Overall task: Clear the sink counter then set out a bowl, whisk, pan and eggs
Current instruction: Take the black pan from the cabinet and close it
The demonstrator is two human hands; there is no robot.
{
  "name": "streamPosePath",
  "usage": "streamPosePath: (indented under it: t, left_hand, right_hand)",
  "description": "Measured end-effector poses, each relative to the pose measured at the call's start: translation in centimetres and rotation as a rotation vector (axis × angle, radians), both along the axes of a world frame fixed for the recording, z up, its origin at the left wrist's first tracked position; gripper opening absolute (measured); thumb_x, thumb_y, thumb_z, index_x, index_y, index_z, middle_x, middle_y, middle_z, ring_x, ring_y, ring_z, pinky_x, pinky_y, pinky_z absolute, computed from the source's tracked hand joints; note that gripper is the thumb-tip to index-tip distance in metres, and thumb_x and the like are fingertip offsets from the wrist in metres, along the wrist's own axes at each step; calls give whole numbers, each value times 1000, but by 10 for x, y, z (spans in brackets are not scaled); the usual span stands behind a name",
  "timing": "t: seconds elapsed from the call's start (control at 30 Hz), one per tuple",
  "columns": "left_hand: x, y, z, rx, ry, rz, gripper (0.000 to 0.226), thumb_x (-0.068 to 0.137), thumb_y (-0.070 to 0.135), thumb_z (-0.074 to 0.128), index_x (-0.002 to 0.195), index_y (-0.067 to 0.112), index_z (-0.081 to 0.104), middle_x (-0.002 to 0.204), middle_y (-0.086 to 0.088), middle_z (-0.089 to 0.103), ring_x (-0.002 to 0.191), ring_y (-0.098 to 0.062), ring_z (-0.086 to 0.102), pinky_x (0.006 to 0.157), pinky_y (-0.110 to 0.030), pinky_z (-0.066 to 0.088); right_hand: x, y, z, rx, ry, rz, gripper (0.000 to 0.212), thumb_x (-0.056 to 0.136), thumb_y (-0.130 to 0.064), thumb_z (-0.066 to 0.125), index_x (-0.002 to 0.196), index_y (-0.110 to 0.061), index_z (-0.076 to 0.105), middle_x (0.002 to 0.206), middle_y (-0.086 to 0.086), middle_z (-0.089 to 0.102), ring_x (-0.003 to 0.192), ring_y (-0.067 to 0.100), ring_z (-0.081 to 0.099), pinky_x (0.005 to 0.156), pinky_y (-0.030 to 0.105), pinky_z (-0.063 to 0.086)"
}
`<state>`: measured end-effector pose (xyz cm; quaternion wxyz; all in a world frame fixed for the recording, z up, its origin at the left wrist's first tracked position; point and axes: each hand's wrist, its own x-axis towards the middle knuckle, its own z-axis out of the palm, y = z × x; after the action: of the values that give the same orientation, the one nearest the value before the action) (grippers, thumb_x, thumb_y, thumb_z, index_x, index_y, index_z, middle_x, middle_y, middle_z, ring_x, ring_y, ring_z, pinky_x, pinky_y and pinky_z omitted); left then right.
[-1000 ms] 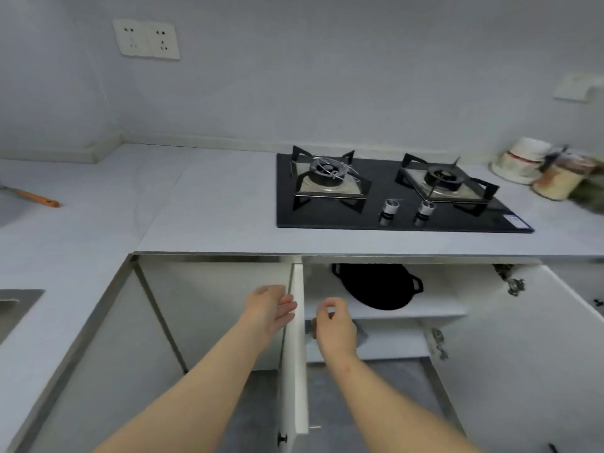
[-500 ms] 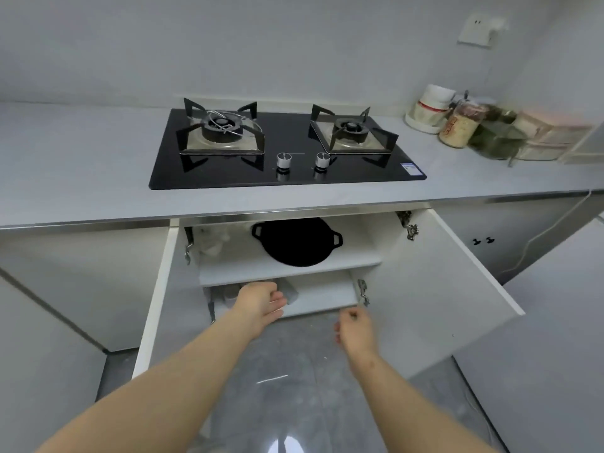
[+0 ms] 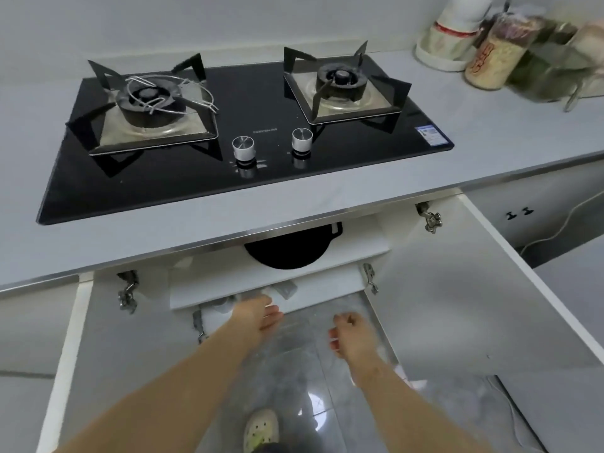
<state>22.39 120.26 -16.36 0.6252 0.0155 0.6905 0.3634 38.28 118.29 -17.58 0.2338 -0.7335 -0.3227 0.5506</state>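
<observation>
A black pan [image 3: 291, 248] lies on the upper shelf [image 3: 228, 279] of the open cabinet under the hob, half hidden by the counter edge. My left hand [image 3: 256, 313] reaches in front of the lower shelf with relaxed fingers and holds nothing. My right hand [image 3: 351, 335] hangs beside it over the floor, fingers loosely curled and empty. Pale items [image 3: 284, 289] sit below the shelf, too hidden to name.
Both cabinet doors stand wide open, the left door [image 3: 108, 348] and the right door [image 3: 457, 289]. A black two-burner gas hob [image 3: 235, 138] sits on the grey counter [image 3: 490, 135]. Jars and containers [image 3: 490, 57] crowd the back right. My shoe [image 3: 261, 429] is on the tiled floor.
The view has moved closer and tilted down over the hob. Both doors now stand fully open. My hands have dropped away from the doors toward the lower shelf.
</observation>
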Motion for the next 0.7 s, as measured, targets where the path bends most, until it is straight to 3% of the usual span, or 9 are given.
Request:
streamPosePath:
  t: [0.07,0.13,0.23,0.33,0.4,0.5,0.57,0.7]
  left_hand:
    - [12,14,-16,-42,58,-38,7,97,7,43,97,4,50,76,-12,56,63,-21,52,59,-30,43]
    - [20,26,-33,-83,158,-125,18,94,4,43,78,6,51,66,-11,53,59,-21,50,55,-29,40]
    - [36,44,-60,-105,484,-406,29,90,3,40,62,10,44,61,-5,46,57,-19,44,52,-24,35]
    - [53,54,-76,-207,735,-633,18,89,6,37,83,4,53,83,-11,55,72,-26,51,61,-27,39]
    - [59,61,-92,-183,799,-696,26,89,8,37,106,5,57,108,-13,56,90,-30,57,70,-30,46]
    - [72,77,-119,-138,907,-849,38,91,14,41,128,12,50,129,-10,46,117,-28,46,89,-32,43]
    - [75,87,-134,-118,974,-887,39,92,17,42,131,16,47,134,-5,44,123,-25,39,93,-32,39]
    - [65,100,-165,-59,1186,-1027,40,92,17,41,132,16,44,135,-3,45,127,-22,36,99,-31,34]
  right_hand:
    - [12,5,-16,-66,-2,8,14,96,-4,41,84,-9,46,62,6,47,50,14,40,33,12,32]
    - [21,9,-29,-104,18,2,10,95,-6,42,88,-10,48,66,6,50,53,14,43,41,17,36]
    - [47,32,-57,-139,2,48,11,94,-8,42,100,-9,51,71,5,54,55,14,46,47,20,36]
    - [71,63,-81,-177,-17,135,14,94,-10,42,103,-11,53,71,4,54,54,13,47,48,21,37]
    - [85,82,-94,-154,-38,187,14,93,-12,43,100,-11,55,71,3,55,52,13,47,48,22,38]
    - [106,116,-121,-117,-95,238,9,93,-14,45,89,-16,53,71,2,57,55,15,50,61,32,46]
    - [113,132,-138,-98,-112,288,9,92,-14,46,88,-17,54,70,3,58,55,16,51,69,35,47]
    - [111,157,-166,-77,-103,371,18,91,-12,46,78,-23,52,80,10,63,66,25,55,67,32,42]
